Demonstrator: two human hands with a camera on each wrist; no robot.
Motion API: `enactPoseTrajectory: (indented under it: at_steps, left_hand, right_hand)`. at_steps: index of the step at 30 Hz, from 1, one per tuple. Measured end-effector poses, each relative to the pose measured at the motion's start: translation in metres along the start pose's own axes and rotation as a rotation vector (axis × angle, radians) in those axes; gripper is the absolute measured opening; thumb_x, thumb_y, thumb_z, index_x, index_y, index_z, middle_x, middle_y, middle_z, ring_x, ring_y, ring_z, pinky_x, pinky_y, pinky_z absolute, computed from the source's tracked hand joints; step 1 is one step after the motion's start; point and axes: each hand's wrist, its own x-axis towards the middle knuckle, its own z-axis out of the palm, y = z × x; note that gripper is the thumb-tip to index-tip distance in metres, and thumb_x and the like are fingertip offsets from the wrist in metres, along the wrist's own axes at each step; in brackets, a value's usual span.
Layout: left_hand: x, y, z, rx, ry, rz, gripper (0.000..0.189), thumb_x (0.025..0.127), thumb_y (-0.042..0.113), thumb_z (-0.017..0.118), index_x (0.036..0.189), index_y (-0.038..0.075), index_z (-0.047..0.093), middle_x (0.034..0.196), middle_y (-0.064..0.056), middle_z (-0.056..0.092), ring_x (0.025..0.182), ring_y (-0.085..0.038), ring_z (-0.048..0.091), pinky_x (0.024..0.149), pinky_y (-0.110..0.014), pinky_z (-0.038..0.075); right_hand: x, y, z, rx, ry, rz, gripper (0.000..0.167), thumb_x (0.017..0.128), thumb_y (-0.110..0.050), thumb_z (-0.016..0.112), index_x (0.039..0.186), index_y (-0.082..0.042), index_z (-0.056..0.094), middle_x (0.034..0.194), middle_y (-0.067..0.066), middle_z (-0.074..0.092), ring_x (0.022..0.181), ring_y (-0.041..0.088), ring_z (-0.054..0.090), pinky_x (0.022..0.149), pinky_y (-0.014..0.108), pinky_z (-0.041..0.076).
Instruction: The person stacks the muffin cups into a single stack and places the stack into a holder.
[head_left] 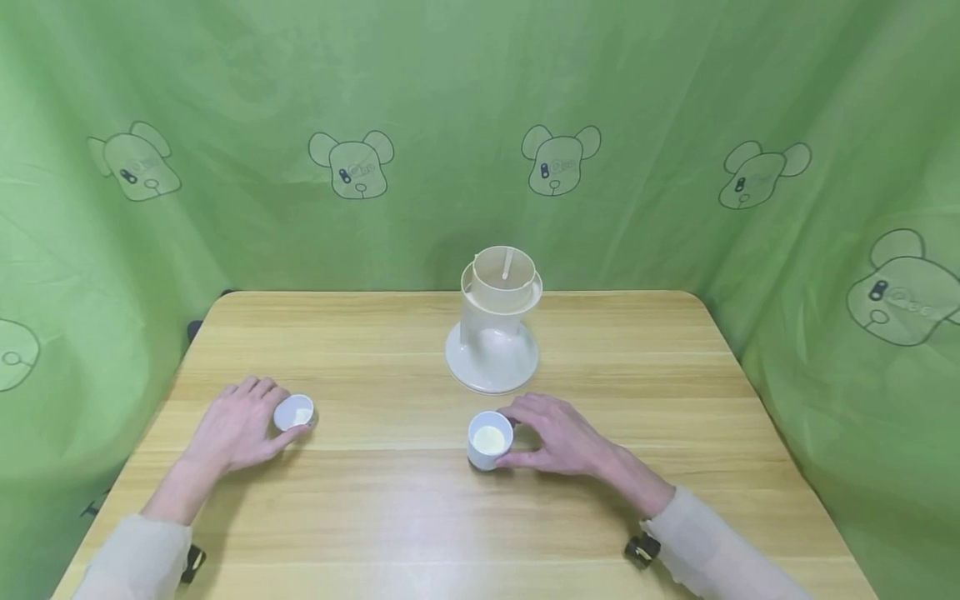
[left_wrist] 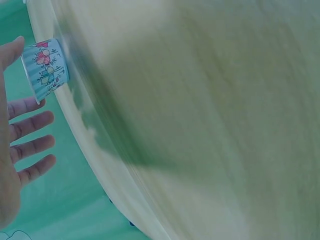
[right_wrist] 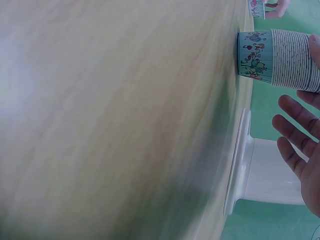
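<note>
On the left of the table, my left hand (head_left: 236,427) holds a small paper cup (head_left: 288,407) between thumb and index finger. The left wrist view shows this cup (left_wrist: 46,70) in light blue with printed cartoon figures; the other fingers are spread beside it. Near the table's middle, my right hand (head_left: 558,437) grips a stack of paper cups (head_left: 480,458) by its upper part, thumb on one side and fingers on the other. In the right wrist view the nested rims of the stack (right_wrist: 295,60) show, and its bottom stands on the table.
A white cylindrical holder (head_left: 487,354) with a round base and an open top stands behind the stack, near the back edge. The wooden table (head_left: 360,517) is surrounded by green curtains (head_left: 450,67) with bear-head prints.
</note>
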Motion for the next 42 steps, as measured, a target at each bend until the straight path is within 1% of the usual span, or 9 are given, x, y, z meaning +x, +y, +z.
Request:
enactPoseTrajectory:
  at_steps: [9,15,20,25,28,34,42]
  left_hand:
    - [0.003,0.0,0.001,-0.007,0.011,0.012,0.061,0.087,0.058,0.075,0.113,0.003,0.073,0.113,-0.02,0.074,0.107,-0.039,0.068,0.09,-0.056,0.058]
    - [0.015,0.008,-0.004,-0.013,0.018,0.037,0.059,0.088,0.058,0.073,0.114,0.005,0.074,0.113,-0.019,0.074,0.107,-0.038,0.068,0.091,-0.055,0.058]
    - [0.026,0.019,-0.005,-0.017,0.011,0.066,0.059,0.088,0.061,0.071,0.113,0.007,0.074,0.115,-0.017,0.074,0.107,-0.036,0.068,0.091,-0.054,0.059]
    - [0.032,0.03,-0.001,-0.031,0.0,0.088,0.061,0.089,0.063,0.07,0.115,0.008,0.074,0.116,-0.016,0.074,0.109,-0.035,0.068,0.093,-0.054,0.059]
    - [0.035,0.037,0.0,-0.04,0.011,0.101,0.061,0.089,0.063,0.07,0.115,0.008,0.074,0.116,-0.016,0.074,0.109,-0.034,0.068,0.094,-0.053,0.059]
    - [0.041,0.051,0.0,-0.066,0.041,0.128,0.06,0.087,0.064,0.072,0.113,0.009,0.074,0.112,-0.012,0.075,0.105,-0.03,0.068,0.089,-0.05,0.06]
    - [0.049,0.073,0.0,-0.096,0.075,0.19,0.059,0.086,0.066,0.072,0.112,0.012,0.074,0.109,-0.007,0.075,0.102,-0.025,0.068,0.087,-0.046,0.061]
  right_hand:
    - [0.001,0.0,-0.001,-0.002,-0.002,-0.008,0.061,0.085,-0.063,0.079,0.126,-0.018,0.072,0.111,-0.006,0.076,0.102,0.012,0.07,0.09,0.037,0.061]
    - [0.001,0.0,-0.002,-0.008,-0.005,-0.004,0.062,0.086,-0.064,0.078,0.126,-0.017,0.071,0.112,-0.005,0.076,0.103,0.012,0.07,0.091,0.038,0.061]
    - [0.002,0.0,-0.002,-0.008,-0.005,0.003,0.063,0.085,-0.064,0.078,0.126,-0.017,0.072,0.112,-0.005,0.077,0.104,0.012,0.07,0.092,0.038,0.062]
    - [0.002,0.0,-0.001,0.0,0.0,0.002,0.063,0.085,-0.064,0.078,0.125,-0.017,0.072,0.112,-0.005,0.077,0.104,0.012,0.07,0.091,0.038,0.062]
    - [0.001,0.0,0.0,0.001,0.003,0.003,0.063,0.085,-0.064,0.079,0.125,-0.017,0.072,0.112,-0.005,0.077,0.104,0.012,0.07,0.092,0.038,0.062]
    - [0.001,0.001,0.002,-0.003,0.002,0.001,0.063,0.085,-0.065,0.078,0.126,-0.017,0.072,0.112,-0.005,0.077,0.104,0.013,0.07,0.092,0.039,0.061]
    - [0.001,0.0,0.001,-0.004,0.007,-0.004,0.063,0.084,-0.064,0.08,0.126,-0.017,0.072,0.112,-0.005,0.077,0.103,0.012,0.071,0.091,0.038,0.062]
